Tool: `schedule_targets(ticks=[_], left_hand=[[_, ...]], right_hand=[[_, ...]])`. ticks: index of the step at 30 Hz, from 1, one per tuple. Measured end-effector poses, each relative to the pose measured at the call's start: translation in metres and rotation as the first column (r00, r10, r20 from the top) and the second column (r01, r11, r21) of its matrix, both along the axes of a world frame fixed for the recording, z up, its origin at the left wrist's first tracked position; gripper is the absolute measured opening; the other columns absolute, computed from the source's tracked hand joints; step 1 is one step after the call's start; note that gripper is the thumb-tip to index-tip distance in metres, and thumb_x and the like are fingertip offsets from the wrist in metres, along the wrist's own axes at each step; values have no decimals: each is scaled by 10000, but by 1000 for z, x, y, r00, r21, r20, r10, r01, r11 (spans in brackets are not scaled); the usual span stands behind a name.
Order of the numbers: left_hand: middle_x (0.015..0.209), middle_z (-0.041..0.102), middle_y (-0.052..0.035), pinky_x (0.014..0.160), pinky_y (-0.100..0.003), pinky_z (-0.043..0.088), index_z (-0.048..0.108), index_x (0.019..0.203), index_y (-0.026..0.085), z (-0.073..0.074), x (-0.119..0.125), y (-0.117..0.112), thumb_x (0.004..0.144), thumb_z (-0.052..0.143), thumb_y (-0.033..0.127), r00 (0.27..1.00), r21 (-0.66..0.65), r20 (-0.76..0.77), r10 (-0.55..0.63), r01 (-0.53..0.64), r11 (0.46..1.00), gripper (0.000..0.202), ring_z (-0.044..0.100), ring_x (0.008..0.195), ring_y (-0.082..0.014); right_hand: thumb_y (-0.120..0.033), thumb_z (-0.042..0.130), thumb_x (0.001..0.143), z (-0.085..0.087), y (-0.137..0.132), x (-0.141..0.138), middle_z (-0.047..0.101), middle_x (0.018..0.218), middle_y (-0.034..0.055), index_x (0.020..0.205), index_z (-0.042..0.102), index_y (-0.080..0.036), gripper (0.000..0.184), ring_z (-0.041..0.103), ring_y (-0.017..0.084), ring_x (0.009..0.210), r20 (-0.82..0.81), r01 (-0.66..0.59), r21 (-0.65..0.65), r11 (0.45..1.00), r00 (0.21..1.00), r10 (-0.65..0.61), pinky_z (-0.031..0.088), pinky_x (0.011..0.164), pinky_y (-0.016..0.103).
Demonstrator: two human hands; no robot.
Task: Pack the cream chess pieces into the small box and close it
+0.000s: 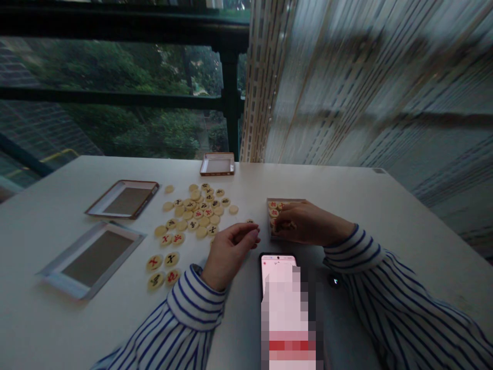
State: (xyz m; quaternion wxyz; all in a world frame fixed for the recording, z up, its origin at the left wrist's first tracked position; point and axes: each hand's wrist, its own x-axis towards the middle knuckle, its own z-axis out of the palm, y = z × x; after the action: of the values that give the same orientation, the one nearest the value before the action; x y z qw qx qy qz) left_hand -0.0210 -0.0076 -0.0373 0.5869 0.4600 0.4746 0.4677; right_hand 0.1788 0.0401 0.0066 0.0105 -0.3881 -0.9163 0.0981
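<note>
Several round cream game pieces (pixel 196 210) with red or black characters lie scattered on the white table (pixel 385 216). My left hand (pixel 231 249) rests by them with fingers curled, pinching a piece near its fingertips. My right hand (pixel 308 223) lies over a small brown box (pixel 283 204) that holds several pieces, its fingers bent down on a piece inside. Both arms wear blue-striped white sleeves.
A phone (pixel 279 270) with a lit screen lies between my forearms. A brown tray (pixel 123 199) and a grey-rimmed tray (pixel 92 257) sit at the left; another small box (pixel 217 164) stands at the far edge. Window railing and a curtain lie beyond.
</note>
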Motion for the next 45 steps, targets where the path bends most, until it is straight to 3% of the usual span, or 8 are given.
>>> schedule_targets(ticks=[30,39,45], left_hand=[[756,704,-65,619,-267,521,671,821,121,3,0,1,636,706,296,999,-20,37,29,-28,999,256,645,642,-149],[782,705,-68,628,-266,521,666,827,123,6,-1,1,631,709,306,998,-15,46,36,-36,999,271,644,654,-145],[774,706,-70,640,-276,522,661,832,121,7,-2,0,636,706,317,999,9,13,45,-46,999,281,645,654,-149]], right_hand=[[-304,547,775,4,-1,1,642,811,55,811,648,-178,166,565,160,744,35,1,41,999,999,-2,378,668,264],[-254,458,825,27,-2,6,636,789,56,807,640,-169,202,547,143,692,-4,169,185,968,985,-171,354,630,253],[-229,453,823,30,-7,-2,635,762,56,808,626,-153,190,536,144,687,-126,242,283,928,969,-214,342,639,254]])
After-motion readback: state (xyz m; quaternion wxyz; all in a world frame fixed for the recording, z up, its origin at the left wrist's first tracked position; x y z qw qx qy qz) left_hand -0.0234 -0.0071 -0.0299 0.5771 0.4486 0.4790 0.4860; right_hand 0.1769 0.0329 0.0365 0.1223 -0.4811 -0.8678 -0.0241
